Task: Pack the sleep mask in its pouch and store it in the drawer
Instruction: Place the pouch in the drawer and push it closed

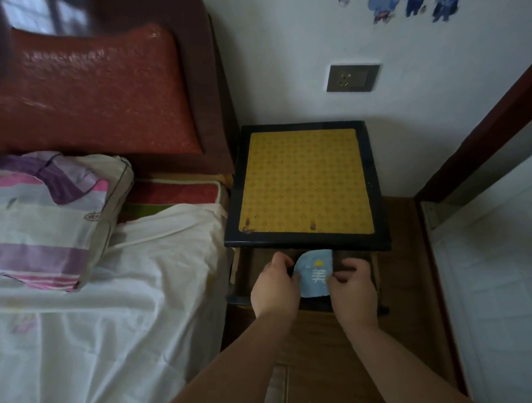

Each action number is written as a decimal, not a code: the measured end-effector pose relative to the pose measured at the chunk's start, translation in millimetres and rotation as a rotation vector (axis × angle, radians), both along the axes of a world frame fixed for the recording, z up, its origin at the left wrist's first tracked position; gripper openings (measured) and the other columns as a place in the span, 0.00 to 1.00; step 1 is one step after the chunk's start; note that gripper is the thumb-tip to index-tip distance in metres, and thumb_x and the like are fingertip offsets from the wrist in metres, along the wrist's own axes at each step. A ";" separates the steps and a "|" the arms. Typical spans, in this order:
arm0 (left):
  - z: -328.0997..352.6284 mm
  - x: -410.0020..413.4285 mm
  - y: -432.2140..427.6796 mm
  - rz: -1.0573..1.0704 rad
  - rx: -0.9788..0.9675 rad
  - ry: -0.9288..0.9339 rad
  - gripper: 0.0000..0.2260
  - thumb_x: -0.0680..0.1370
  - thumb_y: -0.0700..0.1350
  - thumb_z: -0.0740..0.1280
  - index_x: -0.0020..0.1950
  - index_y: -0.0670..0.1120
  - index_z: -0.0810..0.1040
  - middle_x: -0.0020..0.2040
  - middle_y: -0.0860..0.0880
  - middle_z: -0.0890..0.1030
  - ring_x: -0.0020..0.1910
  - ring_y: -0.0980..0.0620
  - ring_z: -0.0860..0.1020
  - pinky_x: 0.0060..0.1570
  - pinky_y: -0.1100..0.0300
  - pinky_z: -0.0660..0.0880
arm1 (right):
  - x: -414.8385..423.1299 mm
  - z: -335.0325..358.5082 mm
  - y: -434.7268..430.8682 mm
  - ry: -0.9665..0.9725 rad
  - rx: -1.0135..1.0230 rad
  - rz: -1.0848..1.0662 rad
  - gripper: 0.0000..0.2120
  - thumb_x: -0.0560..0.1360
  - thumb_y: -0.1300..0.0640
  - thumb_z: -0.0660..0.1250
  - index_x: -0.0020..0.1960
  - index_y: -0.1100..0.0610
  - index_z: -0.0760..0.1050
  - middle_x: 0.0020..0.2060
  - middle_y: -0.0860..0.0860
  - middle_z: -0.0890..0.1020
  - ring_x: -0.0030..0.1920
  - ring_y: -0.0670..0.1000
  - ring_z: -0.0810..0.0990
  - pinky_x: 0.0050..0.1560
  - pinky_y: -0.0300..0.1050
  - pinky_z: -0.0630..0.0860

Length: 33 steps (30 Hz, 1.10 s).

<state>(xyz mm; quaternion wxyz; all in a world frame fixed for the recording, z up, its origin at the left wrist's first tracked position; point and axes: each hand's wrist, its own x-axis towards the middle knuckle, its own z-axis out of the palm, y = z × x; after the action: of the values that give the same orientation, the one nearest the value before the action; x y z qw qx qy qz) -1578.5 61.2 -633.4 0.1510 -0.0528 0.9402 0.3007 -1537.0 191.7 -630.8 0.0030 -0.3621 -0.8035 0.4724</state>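
- While both hands are holding the light blue pouch (315, 275) over the open drawer (243, 279) of the nightstand (307, 244), the left hand (274, 285) is pinching its left edge and the right hand (354, 287) its right edge; each grip is pressed onto fabric, not spread.
- The pouch is hanging between the hands, partly inside the drawer opening, just under the nightstand's front lip. The sleep mask itself is not showing; whether it is inside cannot be told.
- Risk: the pouch's upper edge is sitting close to the overhanging top, so it is likely to snag there if pushed in flat.
- Risk: if one pinch is slackening, the soft pouch is likely to fold and fall toward the drawer front (239, 299), where closing could trap it.
- Risk: the drawer interior is dark, so anything in the way inside is not visible.
- Surface: a yellow patterned mat (308, 182) is covering the dark-framed nightstand top, with nothing standing on it.
- Room: a bed (117, 301) with white sheet and striped pillow (44, 219) is lying to the left, a red headboard (96, 87) behind it, a wall socket (352, 77) above, wooden floor (328, 356) below.
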 end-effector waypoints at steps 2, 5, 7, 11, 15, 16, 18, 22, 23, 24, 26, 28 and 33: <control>-5.7 -2.8 1.4 -0.016 -0.031 0.012 0.10 0.80 0.49 0.67 0.60 0.54 0.74 0.54 0.52 0.83 0.48 0.51 0.81 0.39 0.56 0.75 | -1.6 -4.1 1.1 -0.016 0.051 0.091 0.12 0.78 0.59 0.68 0.61 0.55 0.73 0.52 0.51 0.82 0.41 0.43 0.77 0.36 0.35 0.70; -14.0 -10.8 3.3 -0.084 -0.049 -0.011 0.11 0.81 0.46 0.65 0.63 0.52 0.73 0.57 0.48 0.83 0.51 0.48 0.82 0.41 0.54 0.77 | -6.5 -9.4 2.5 -0.076 0.108 0.296 0.10 0.80 0.58 0.64 0.59 0.53 0.78 0.55 0.52 0.80 0.48 0.47 0.78 0.44 0.39 0.74; -20.6 -16.1 6.7 -0.157 -0.048 -0.078 0.15 0.81 0.43 0.64 0.68 0.50 0.72 0.61 0.45 0.81 0.56 0.46 0.81 0.47 0.52 0.79 | -12.6 -13.9 3.8 -0.119 0.143 0.384 0.13 0.81 0.58 0.62 0.63 0.54 0.79 0.59 0.54 0.78 0.52 0.51 0.79 0.51 0.43 0.76; -29.6 -22.5 15.2 -0.306 -0.160 -0.214 0.20 0.81 0.41 0.62 0.72 0.45 0.67 0.66 0.40 0.78 0.63 0.41 0.79 0.57 0.49 0.79 | -25.9 -21.7 -1.9 -0.287 0.235 0.534 0.17 0.81 0.56 0.60 0.68 0.58 0.76 0.64 0.58 0.74 0.57 0.56 0.79 0.57 0.49 0.77; -33.4 -22.0 17.8 -0.368 -0.281 -0.238 0.19 0.82 0.45 0.61 0.73 0.45 0.67 0.70 0.42 0.75 0.70 0.42 0.71 0.59 0.48 0.75 | -30.6 -24.8 -9.7 -0.441 0.275 0.595 0.18 0.80 0.54 0.60 0.67 0.58 0.75 0.63 0.58 0.72 0.55 0.57 0.79 0.56 0.51 0.77; -33.0 -21.8 17.5 -0.370 -0.293 -0.244 0.21 0.82 0.46 0.61 0.74 0.46 0.65 0.70 0.43 0.74 0.71 0.43 0.70 0.59 0.47 0.75 | -30.9 -24.9 -10.2 -0.464 0.283 0.609 0.19 0.80 0.53 0.59 0.67 0.57 0.74 0.64 0.58 0.72 0.56 0.57 0.78 0.57 0.52 0.77; -31.4 -22.0 14.9 -0.362 -0.282 -0.261 0.26 0.81 0.46 0.61 0.79 0.47 0.60 0.71 0.42 0.74 0.71 0.42 0.71 0.59 0.47 0.75 | -31.0 -23.5 -8.6 -0.481 0.291 0.629 0.20 0.80 0.52 0.58 0.69 0.56 0.73 0.65 0.57 0.71 0.57 0.57 0.78 0.58 0.53 0.77; -23.9 -21.2 5.6 -0.355 -0.212 -0.244 0.32 0.81 0.46 0.62 0.83 0.51 0.52 0.73 0.42 0.72 0.68 0.42 0.74 0.59 0.47 0.75 | -27.0 -15.6 -1.3 -0.413 0.281 0.603 0.22 0.80 0.54 0.59 0.73 0.52 0.69 0.66 0.57 0.72 0.61 0.58 0.77 0.59 0.53 0.77; -21.2 -19.9 3.2 -0.345 -0.206 -0.224 0.30 0.81 0.47 0.62 0.82 0.52 0.55 0.73 0.43 0.72 0.68 0.42 0.75 0.58 0.47 0.75 | -24.9 -12.3 0.0 -0.369 0.283 0.566 0.21 0.80 0.54 0.60 0.72 0.52 0.70 0.65 0.56 0.73 0.60 0.57 0.77 0.58 0.53 0.77; -18.2 -18.2 0.3 -0.335 -0.206 -0.194 0.27 0.81 0.48 0.61 0.80 0.52 0.59 0.72 0.44 0.72 0.66 0.42 0.76 0.56 0.48 0.76 | -22.1 -9.1 0.6 -0.315 0.276 0.512 0.19 0.80 0.54 0.60 0.70 0.52 0.72 0.64 0.55 0.74 0.58 0.56 0.78 0.56 0.52 0.78; -12.2 -14.9 -6.8 -0.292 -0.214 -0.104 0.19 0.82 0.52 0.60 0.73 0.52 0.69 0.68 0.47 0.74 0.61 0.45 0.78 0.48 0.51 0.76 | -15.6 -2.4 -0.2 -0.185 0.224 0.381 0.14 0.81 0.54 0.60 0.65 0.52 0.75 0.60 0.53 0.77 0.53 0.53 0.79 0.51 0.50 0.78; -6.6 -11.4 -13.9 -0.204 -0.205 -0.015 0.14 0.82 0.56 0.59 0.63 0.53 0.76 0.60 0.50 0.77 0.52 0.49 0.79 0.40 0.55 0.72 | -8.2 2.5 -2.5 -0.081 0.153 0.242 0.11 0.81 0.55 0.61 0.62 0.52 0.76 0.55 0.51 0.80 0.50 0.50 0.80 0.46 0.46 0.78; 13.0 -5.1 -26.2 0.064 -0.049 -0.152 0.17 0.82 0.59 0.57 0.43 0.51 0.78 0.36 0.53 0.81 0.34 0.55 0.78 0.32 0.58 0.72 | 6.2 10.6 -6.5 -0.097 -0.047 -0.086 0.05 0.81 0.54 0.61 0.54 0.53 0.75 0.41 0.49 0.80 0.39 0.49 0.80 0.38 0.51 0.80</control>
<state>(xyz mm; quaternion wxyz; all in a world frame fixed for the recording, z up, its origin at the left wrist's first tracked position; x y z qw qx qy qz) -1583.6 34.9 -620.4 0.2109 -0.1093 0.9309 0.2774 -1530.8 185.3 -620.2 -0.0240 -0.4185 -0.7752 0.4725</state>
